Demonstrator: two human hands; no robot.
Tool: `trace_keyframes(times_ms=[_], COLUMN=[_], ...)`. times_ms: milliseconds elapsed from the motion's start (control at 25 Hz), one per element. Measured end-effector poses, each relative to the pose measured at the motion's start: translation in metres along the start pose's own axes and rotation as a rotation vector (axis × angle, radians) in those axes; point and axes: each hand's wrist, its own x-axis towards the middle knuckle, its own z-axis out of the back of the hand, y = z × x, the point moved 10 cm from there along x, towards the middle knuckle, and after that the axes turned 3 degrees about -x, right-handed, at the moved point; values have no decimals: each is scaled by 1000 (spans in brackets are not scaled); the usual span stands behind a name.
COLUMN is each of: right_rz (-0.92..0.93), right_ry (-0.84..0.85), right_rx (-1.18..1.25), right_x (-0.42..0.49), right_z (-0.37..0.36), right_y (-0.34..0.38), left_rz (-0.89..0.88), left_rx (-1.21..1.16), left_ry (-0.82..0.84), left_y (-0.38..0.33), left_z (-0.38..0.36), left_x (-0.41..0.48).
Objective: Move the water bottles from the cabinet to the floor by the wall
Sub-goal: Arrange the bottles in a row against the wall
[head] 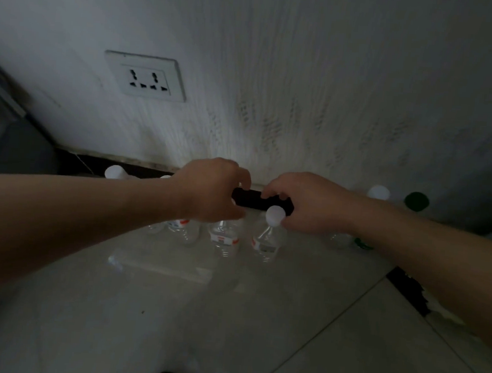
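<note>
The white textured wall (306,73) fills the upper part of the view, and the pale tiled floor (228,317) spreads below it, glossy and dim. A dark skirting strip (93,161) runs where the two meet. On the wall at the left sits a white double socket (145,76).

Both forearms reach in from the sides toward the foot of the wall. The left hand (212,189) curls palm down over the top of a clear water bottle (225,239); its grip looks closed around the neck, though the fingers hide the cap. The right hand (308,201) bends over a neighbouring bottle (267,241) beside its white cap (275,215); I cannot tell whether it grips anything.

More bottles stand on the floor in a row along the wall: a white cap (115,172) at the left, another white cap (379,192) at the right, and a dark green cap (416,201) beyond it.
</note>
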Motion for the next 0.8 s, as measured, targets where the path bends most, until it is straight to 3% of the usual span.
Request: trace_keyframes(times_ms=[160, 800], right_rz=[17, -83], right_ry=[91, 41], right_rx=[7, 61], right_x=[-1, -4], right_z=[-13, -10], right_y=[6, -14], left_rz=[3, -23], left_rx=[66, -31], left_ry=[38, 68], left_y=[3, -7], left_z=[-17, -17], left_x=[-6, 13])
